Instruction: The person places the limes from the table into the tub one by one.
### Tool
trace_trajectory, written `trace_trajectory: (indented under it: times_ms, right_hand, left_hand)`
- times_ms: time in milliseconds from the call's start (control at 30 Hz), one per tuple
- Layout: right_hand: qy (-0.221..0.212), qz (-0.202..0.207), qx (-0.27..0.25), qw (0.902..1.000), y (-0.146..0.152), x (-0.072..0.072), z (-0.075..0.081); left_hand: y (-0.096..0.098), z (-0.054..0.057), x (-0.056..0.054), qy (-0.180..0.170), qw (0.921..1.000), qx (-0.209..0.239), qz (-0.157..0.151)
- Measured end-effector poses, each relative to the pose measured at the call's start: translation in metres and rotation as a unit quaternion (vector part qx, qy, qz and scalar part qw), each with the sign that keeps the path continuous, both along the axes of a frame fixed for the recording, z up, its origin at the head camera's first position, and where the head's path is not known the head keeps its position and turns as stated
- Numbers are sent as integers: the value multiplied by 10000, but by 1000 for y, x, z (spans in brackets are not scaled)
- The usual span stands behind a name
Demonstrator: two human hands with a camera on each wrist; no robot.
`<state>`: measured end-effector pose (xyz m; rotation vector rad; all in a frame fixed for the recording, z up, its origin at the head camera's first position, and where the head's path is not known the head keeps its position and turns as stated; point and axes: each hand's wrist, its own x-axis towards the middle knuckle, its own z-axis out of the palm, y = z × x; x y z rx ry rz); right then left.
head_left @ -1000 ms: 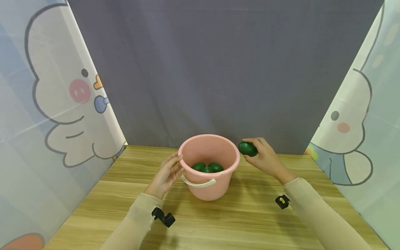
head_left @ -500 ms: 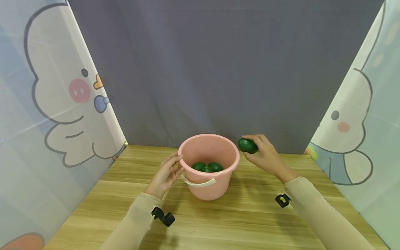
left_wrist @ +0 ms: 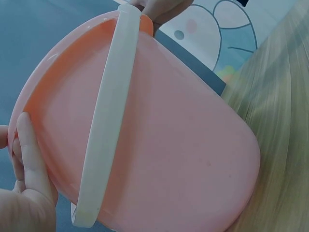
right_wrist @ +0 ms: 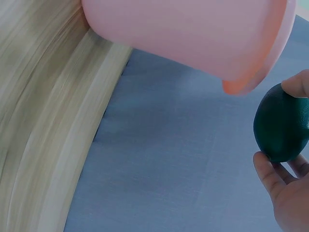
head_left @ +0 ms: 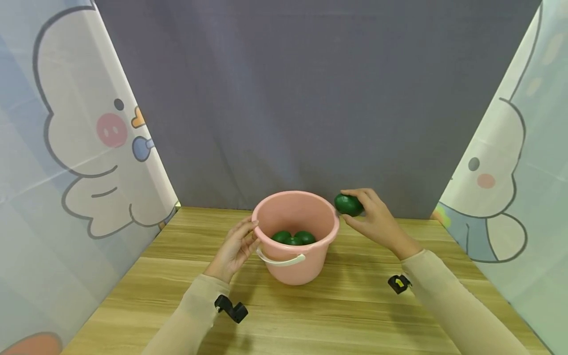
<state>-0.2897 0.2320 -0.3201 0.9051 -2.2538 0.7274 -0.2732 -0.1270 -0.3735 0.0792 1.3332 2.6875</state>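
Observation:
Between the thumb and fingers of my right hand (head_left: 374, 222) is a dark green, smooth, egg-shaped avocado (head_left: 348, 204). It is held up just beyond the right rim of a pink bucket (head_left: 298, 266). The right wrist view shows the avocado (right_wrist: 280, 125) pinched at its two ends, beside the bucket's rim. My left hand (head_left: 232, 249) grips the bucket's rim on the left side, its fingers (left_wrist: 34, 159) at the edge. Several more green avocados (head_left: 304, 237) lie inside the bucket, partly hidden by its near wall.
The bucket's white handle (head_left: 281, 261) hangs down at its front. It stands upright on a wood-grain table (head_left: 306, 320). A dark grey curtain (head_left: 284, 98) rises behind the table, and cartoon-printed cloths (head_left: 80, 207) hang at both sides.
My right hand has risen a little and shifted slightly left with the avocado, closer to the bucket's rim. The left hand and the bucket stay in place.

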Motion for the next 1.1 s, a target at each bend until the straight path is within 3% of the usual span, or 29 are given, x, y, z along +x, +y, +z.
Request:
trace_trajectory:
  times_ms: [1100]
  right_hand:
    - [361, 616, -94, 9974, -36, 1, 6]
  left_hand:
    - [-1, -1, 0, 54, 10000, -17, 6]
